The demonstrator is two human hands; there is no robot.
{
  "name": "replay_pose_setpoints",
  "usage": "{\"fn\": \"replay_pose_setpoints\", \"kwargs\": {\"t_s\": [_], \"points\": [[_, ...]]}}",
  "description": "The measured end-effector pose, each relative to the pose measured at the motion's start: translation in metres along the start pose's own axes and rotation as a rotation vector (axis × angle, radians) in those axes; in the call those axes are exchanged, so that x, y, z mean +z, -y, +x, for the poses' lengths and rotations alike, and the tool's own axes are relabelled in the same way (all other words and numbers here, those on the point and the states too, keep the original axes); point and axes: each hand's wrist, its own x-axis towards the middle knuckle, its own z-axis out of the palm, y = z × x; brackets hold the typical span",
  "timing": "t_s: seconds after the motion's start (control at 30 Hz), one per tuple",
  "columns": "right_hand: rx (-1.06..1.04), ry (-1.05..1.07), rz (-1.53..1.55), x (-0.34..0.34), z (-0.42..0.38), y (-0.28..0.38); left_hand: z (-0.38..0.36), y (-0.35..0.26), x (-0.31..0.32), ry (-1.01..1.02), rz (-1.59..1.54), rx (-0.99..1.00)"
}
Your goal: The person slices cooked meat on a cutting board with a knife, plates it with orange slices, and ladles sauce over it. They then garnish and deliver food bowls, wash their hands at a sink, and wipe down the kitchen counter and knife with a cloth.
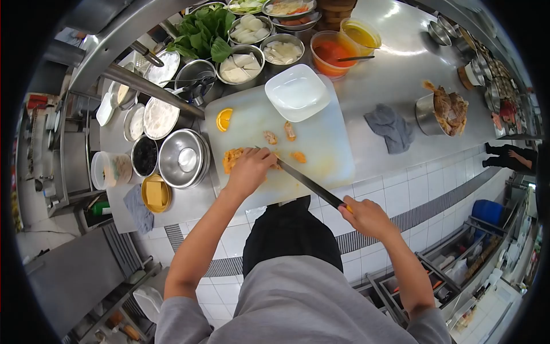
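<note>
Well to the left of the left hand and its fingers, one clear plastic tub is standing on the worktop. Nearer those fingers, one yellow dish is holding a yellow block, and several steel bowls are nesting, their exact number unclear. One orange wedge is lying beyond the left fingers on one cutting board. Chopped orange-brown pieces are lying under and beside these bent fingers; whether they are pinching any, I cannot tell. Just beyond and right of them, three separate pieces are lying on the board, with one white dish sitting farther off. One knife is slanting from the left fingertips to the right hand, whose fingers are wrapping its yellow handle. Beyond the right fingers, one grey cloth is lying crumpled; right of it, one metal pot is holding meat.
</note>
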Motion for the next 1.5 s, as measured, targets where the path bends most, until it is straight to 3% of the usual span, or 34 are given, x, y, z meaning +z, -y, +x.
{"fn": "replay_pose_setpoints", "kwargs": {"t_s": [0.03, 0.17, 0.27, 0.37, 0.4, 0.53, 0.6, 0.67, 0.73, 0.77, 0.8, 0.87, 1.0, 1.07, 1.27, 1.5], "points": [[-0.049, -0.08, -0.076, 0.005, 0.006, 0.002, 0.001, 0.0, 0.001, -0.008, -0.005, -0.025], [0.012, -0.07, -0.178, 0.017, 0.01, 0.013, 0.0, -0.001, 0.003, -0.015, -0.015, -0.075], [0.023, -0.177, -0.139, 0.065, 0.017, -0.003, -0.001, -0.001, 0.006, -0.051, -0.016, -0.086], [0.034, -0.265, -0.175, 0.071, 0.037, 0.016, 0.002, 0.001, 0.006, 0.027, -0.07, -0.188], [0.07, -0.204, -0.138, 0.059, 0.037, 0.026, -0.001, -0.002, 0.008, 0.037, -0.076, -0.18], [0.069, -0.238, -0.079, 0.043, 0.009, 0.011, 0.014, -0.012, 0.003, -0.024, -0.19, -0.361], [0.055, -0.288, 0.092, 0.041, -0.02, -0.015, 0.026, -0.023, 0.015, -0.047, -0.206, -0.452], [0.089, -0.29, 0.212, 0.05, -0.043, -0.035, 0.035, -0.025, 0.048, -0.327, -0.204, -0.442], [0.115, -0.294, 0.336, 0.067, -0.049, -0.044, 0.054, -0.038, 0.066, -0.427, -0.231, -0.519], [0.263, -0.208, 0.569, 0.078, -0.049, -0.046, 0.064, -0.045, 0.074, -0.522, -0.263, -0.597], [0.413, -0.116, 0.8, 0.086, -0.044, -0.047, 0.075, -0.055, 0.078, -0.524, -0.259, -0.594], [0.382, -0.121, 0.86, 0.105, -0.028, -0.043, 0.088, -0.076, 0.08, -0.471, -0.152, -0.797], [0.333, -0.041, 1.014, 0.096, 0.002, -0.012, 0.08, -0.086, 0.083, -0.393, -0.026, -0.802], [0.308, -0.026, 1.008, 0.104, 0.015, -0.006, 0.075, -0.084, 0.094, -0.508, -0.006, -0.697], [0.254, 0.043, 0.879, 0.093, 0.025, -0.01, 0.067, -0.071, 0.116, -0.747, -0.11, -0.664], [0.213, 0.082, 0.814, 0.038, 0.013, 0.006, 0.082, -0.081, 0.074, -0.897, -0.17, -0.599]]}}
